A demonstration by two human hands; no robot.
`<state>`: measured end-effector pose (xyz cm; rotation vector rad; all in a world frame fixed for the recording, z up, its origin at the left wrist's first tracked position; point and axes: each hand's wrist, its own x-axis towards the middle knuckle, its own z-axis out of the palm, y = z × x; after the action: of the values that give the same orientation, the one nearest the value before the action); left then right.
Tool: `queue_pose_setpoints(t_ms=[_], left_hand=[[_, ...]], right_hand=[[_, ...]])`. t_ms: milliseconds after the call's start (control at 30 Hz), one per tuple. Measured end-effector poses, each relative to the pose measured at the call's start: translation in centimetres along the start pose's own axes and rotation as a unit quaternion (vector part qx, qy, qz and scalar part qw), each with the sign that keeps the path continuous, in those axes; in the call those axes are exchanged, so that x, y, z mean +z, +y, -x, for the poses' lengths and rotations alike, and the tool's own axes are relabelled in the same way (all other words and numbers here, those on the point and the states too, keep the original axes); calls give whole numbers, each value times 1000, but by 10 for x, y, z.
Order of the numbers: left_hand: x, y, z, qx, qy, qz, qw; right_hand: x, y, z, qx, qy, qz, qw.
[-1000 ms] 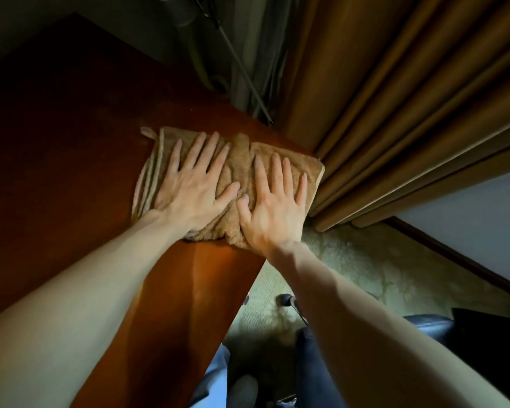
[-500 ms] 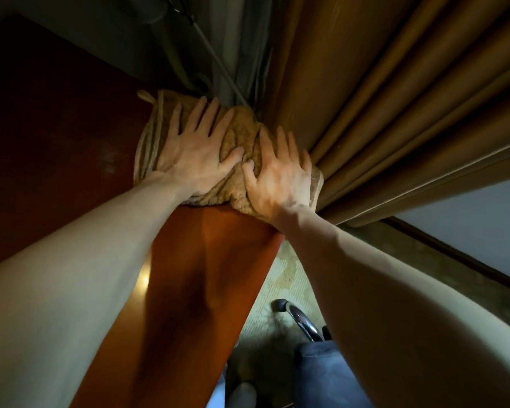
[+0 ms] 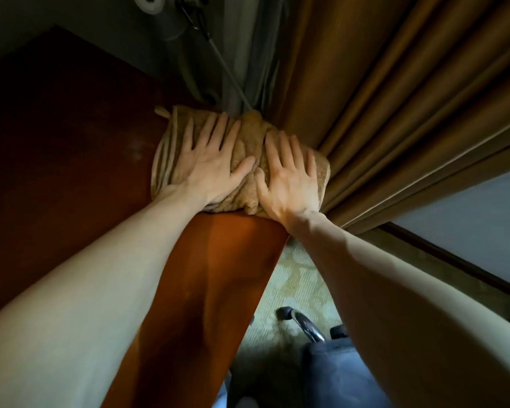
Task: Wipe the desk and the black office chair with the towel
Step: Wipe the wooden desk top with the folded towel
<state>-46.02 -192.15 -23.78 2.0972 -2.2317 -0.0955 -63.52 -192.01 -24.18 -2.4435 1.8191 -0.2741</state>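
A folded tan towel (image 3: 248, 145) lies at the far right corner of the reddish-brown wooden desk (image 3: 71, 160), right against the curtain. My left hand (image 3: 209, 166) presses flat on the towel's left half with fingers spread. My right hand (image 3: 289, 178) presses flat on its right half, thumb beside the left thumb. Neither hand curls around the cloth. Of the black office chair only a caster (image 3: 284, 313) and a chrome leg (image 3: 311, 332) show, low down on the floor.
Heavy brown curtains (image 3: 395, 113) hang against the desk's right side, touching the towel. A grey pole and cable (image 3: 227, 66) rise behind the desk's far edge. Pale patterned carpet (image 3: 301, 278) lies right of the desk. My jeans-clad knee (image 3: 327, 375) is below.
Both hands have pushed the towel away from me along the desk, up to the far corner by the curtain. Over the last half second they barely shifted.
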Motion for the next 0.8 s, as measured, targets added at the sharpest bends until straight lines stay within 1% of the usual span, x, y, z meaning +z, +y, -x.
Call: queue_pose_setpoints(t_ms=[167, 333, 467, 533, 600, 700, 767, 800], left_hand=[[4, 3, 70, -31, 21, -4, 999], [4, 0, 160, -70, 53, 4, 996], [-2, -21, 198, -78, 46, -7, 996], [-5, -30, 210, -67, 31, -8, 997], [-5, -38, 226, -75, 28, -5, 997], [-6, -54, 252, -115, 37, -5, 993], [-7, -64, 272, -157, 42, -4, 987], [-8, -69, 282, -184, 40, -2, 982]], right_hand=[[-2, -16, 53, -46, -24, 7, 999], [-3, -42, 113, -113, -51, 17, 992], [-5, -75, 140, -162, -80, 19, 983], [-5, -87, 153, -171, -103, 22, 980], [-4, -96, 163, -179, -109, 22, 977], [-3, -115, 169, -216, -112, 14, 970], [-2, -126, 173, -245, -113, 10, 963], [-2, -129, 174, -245, -110, 3, 963]])
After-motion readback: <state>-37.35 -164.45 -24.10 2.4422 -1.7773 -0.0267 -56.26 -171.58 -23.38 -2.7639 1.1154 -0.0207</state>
